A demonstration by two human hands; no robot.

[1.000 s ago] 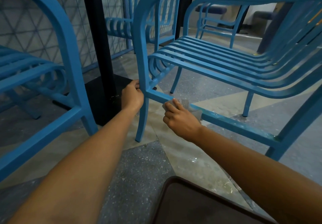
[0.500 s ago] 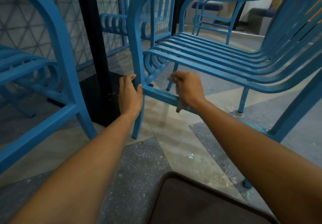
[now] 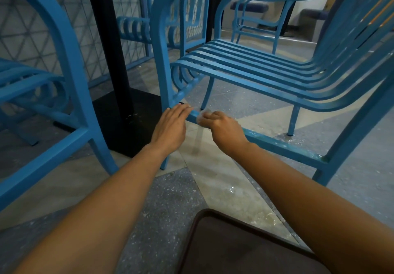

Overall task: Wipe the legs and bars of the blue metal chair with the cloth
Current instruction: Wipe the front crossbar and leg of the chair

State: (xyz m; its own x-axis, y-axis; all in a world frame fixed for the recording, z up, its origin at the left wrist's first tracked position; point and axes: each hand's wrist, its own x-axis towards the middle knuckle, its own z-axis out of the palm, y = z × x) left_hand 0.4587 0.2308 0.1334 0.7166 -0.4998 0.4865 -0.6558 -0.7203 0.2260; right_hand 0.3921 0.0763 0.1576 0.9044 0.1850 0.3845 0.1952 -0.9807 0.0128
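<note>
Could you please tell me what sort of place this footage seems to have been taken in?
Probably a café or canteen seating area. Several matching blue slatted metal chairs stand around a black metal table pedestal on a speckled terrazzo floor, with a wire mesh partition behind them.

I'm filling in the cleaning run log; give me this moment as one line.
right hand: cloth pressed on lower side bar | left hand: fingers extended at front leg joint | stage: wiping bar
</note>
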